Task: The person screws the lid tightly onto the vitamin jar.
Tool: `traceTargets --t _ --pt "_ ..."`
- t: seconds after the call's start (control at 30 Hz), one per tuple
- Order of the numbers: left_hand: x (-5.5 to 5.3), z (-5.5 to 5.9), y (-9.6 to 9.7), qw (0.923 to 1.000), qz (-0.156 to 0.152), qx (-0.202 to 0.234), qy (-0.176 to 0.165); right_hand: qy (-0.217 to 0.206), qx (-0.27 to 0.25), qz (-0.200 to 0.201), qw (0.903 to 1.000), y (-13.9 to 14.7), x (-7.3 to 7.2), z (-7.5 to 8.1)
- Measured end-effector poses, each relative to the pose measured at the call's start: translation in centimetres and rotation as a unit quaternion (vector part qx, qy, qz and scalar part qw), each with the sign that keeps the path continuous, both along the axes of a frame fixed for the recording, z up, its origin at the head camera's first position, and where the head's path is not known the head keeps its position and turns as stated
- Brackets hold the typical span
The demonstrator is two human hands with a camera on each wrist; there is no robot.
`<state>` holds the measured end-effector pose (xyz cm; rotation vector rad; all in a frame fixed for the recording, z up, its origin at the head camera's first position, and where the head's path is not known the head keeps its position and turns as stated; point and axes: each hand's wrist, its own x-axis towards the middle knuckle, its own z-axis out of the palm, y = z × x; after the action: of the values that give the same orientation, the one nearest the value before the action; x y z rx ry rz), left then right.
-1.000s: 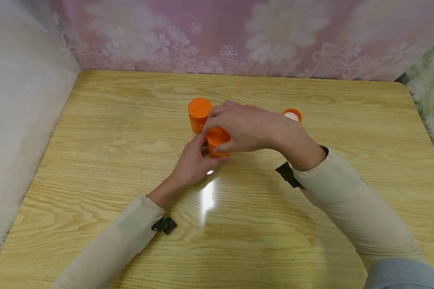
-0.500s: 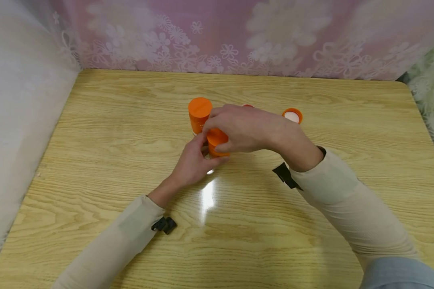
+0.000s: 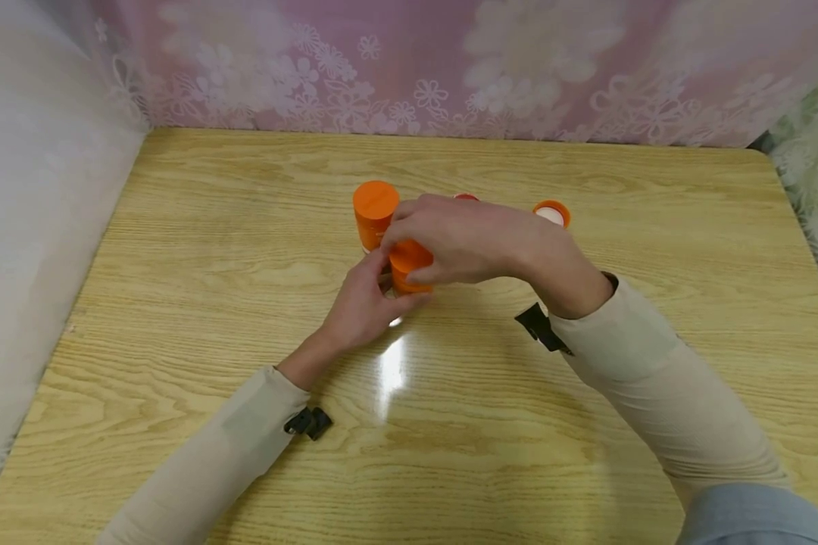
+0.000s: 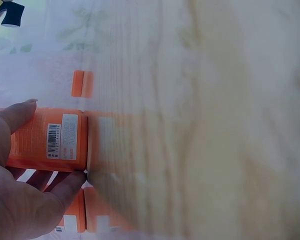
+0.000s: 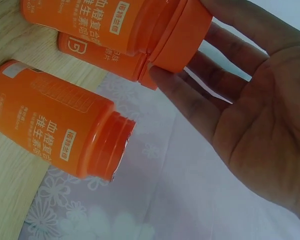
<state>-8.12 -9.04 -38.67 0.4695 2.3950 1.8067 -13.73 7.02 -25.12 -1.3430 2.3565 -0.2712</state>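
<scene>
Right hand [image 3: 466,241]: thumb and fingers bent around the cap [image 5: 187,37] of the front bottle [image 4: 32,140], pinching it at its side from above. Left hand [image 3: 366,309]: thumb on one side and fingers on the other, gripping the same bottle low on its body. The bottle stands upright on the table [image 3: 491,454], between the two hands. Handling, judged by eye: body looks like stiff, smooth plastic, probably light and unlikely to break; the glossy wall could slip or spin if held loosely. Best hold seems to be low round the body with one hand and on the cap's side wall with the other, without squeezing hard. Just behind and to the left stands the back bottle [image 3: 375,216], cap on; whether it touches the front one cannot be told. The right wrist view also shows an open bottle [image 5: 55,115], bare-necked; in the head view the right hand mostly covers it, and the red rim [image 3: 466,197] beyond the knuckles is probably its mouth. Farther right, a loose cap [image 3: 551,215] lies with its white inside up. Against one second ago: both grips and all bottles essentially unchanged; only difference noted, slightly more red rim visible past the right hand.
</scene>
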Motion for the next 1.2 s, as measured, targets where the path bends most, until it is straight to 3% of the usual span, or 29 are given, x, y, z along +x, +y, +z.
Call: traceTargets --t 0.2,0.6,0.87,1.07,1.13,1.2 --pt "0.0 0.0 0.0 1.0000 -0.002 -0.005 0.004 -0.016 -0.025 0.018 0.9994 0.3 -0.1 0.2" --pt "0.0 -0.1 -0.1 0.9999 -0.004 -0.012 0.006 0.002 -0.022 0.001 0.9997 0.4 0.1 -0.4" --pt "0.1 0.3 0.0 1.0000 -0.004 -0.005 0.004 0.011 -0.024 -0.043 0.9987 0.3 0.5 -0.6" --pt "0.8 2.5 0.3 0.9999 -0.011 0.011 -0.007 0.034 0.001 -0.095 0.9949 -0.5 1.2 -0.7" --pt "0.8 2.5 0.3 0.9999 -0.010 0.012 -0.007 0.052 0.020 -0.116 0.9917 -0.8 1.6 -0.7" --pt "0.6 1.8 0.3 0.9999 -0.008 0.007 -0.005 0.069 0.036 -0.130 0.9885 -1.0 1.9 -0.7"
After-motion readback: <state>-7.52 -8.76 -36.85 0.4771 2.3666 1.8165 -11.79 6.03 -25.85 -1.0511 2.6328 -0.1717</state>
